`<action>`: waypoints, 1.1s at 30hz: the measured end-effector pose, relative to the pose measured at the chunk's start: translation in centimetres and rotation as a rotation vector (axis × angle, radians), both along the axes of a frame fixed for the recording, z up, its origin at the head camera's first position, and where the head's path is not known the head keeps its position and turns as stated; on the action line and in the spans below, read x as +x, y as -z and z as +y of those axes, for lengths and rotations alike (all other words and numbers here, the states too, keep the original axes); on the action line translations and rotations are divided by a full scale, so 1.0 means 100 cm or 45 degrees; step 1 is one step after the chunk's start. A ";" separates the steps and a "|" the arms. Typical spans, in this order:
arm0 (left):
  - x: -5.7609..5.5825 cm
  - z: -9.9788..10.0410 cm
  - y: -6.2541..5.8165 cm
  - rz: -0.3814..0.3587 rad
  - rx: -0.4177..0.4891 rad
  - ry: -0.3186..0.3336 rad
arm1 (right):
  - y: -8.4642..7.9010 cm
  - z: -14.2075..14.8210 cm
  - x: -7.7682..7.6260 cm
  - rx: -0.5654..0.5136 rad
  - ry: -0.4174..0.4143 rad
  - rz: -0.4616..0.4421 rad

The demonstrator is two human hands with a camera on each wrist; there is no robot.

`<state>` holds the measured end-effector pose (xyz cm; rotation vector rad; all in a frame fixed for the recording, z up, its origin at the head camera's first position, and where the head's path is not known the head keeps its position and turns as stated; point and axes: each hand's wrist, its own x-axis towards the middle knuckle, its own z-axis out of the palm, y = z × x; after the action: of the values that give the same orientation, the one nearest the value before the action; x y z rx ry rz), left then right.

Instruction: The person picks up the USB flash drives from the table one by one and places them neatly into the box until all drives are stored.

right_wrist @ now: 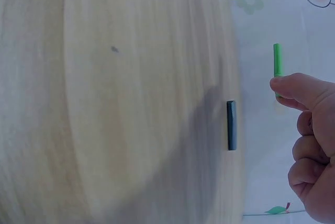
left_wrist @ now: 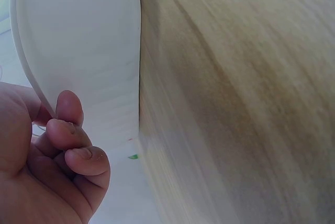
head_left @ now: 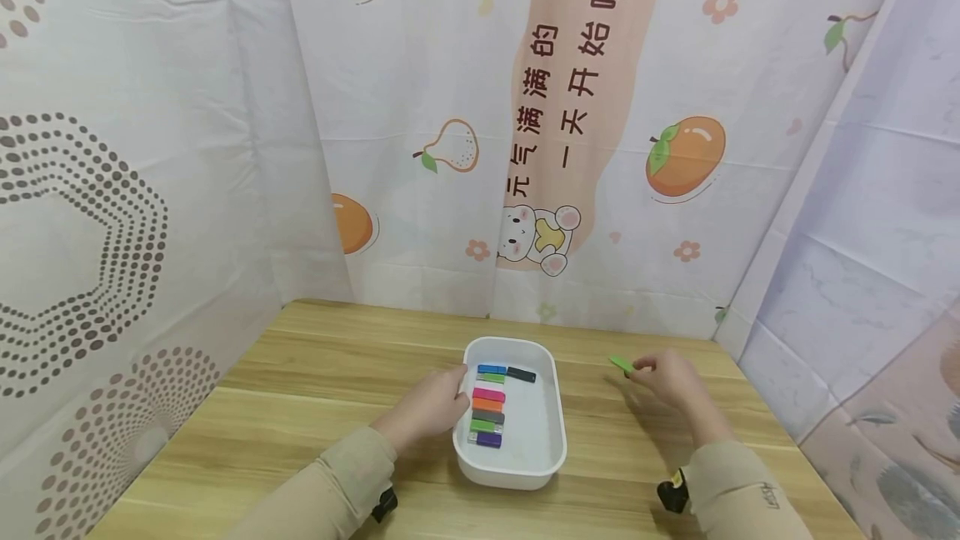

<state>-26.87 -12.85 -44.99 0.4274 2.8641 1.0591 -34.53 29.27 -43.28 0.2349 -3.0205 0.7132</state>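
A white plastic bin [head_left: 552, 407] stands on the table, and my left hand [head_left: 429, 405] grips its left rim between thumb and curled fingers [left_wrist: 86, 161]. Inside, along the left side, several USB flash drives form a column, from a blue USB flash drive [head_left: 492, 369] at the top to a purple USB flash drive [head_left: 489, 440] at the bottom. A black USB flash drive [head_left: 521, 374] lies beside the blue one. To the right of the bin, my right hand [head_left: 671, 379] pinches a green USB flash drive [right_wrist: 277, 59] above the table, its lower end covered by the fingers.
A dark stick-shaped thing [right_wrist: 231, 125] lies on the wooden table [head_left: 330, 365] near its far edge in the right wrist view; the head view does not show it. Printed curtains [head_left: 420, 65] hang behind the table and on both sides.
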 end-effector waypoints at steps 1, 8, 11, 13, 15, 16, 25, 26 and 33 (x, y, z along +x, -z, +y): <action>0.000 0.000 0.000 0.000 0.002 0.000 | -0.002 -0.001 0.000 0.005 -0.002 0.004; -0.001 0.000 0.001 0.013 -0.016 0.002 | -0.012 -0.004 -0.002 0.010 -0.029 0.057; -0.002 0.000 0.001 0.012 -0.017 -0.001 | -0.016 -0.006 -0.002 0.013 -0.044 0.078; -0.002 0.000 0.001 0.010 -0.016 -0.002 | -0.019 -0.008 -0.002 0.014 -0.045 0.092; -0.002 0.000 0.001 0.012 -0.016 -0.001 | -0.022 -0.010 -0.001 0.009 -0.059 0.112; -0.002 0.000 0.001 0.010 -0.014 -0.001 | -0.024 -0.011 -0.001 0.010 -0.064 0.117; -0.003 0.000 0.002 -0.007 -0.014 -0.010 | -0.035 -0.017 -0.001 0.008 -0.092 0.148; -0.003 0.000 0.002 -0.007 -0.015 -0.010 | -0.036 -0.017 -0.001 0.008 -0.097 0.150; -0.002 0.001 0.002 -0.010 -0.008 -0.009 | -0.044 -0.016 -0.003 0.041 -0.114 0.145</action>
<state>-27.10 -12.80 -45.21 0.4123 2.8630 1.0503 -34.82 27.62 -38.93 0.3994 -2.9308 0.6340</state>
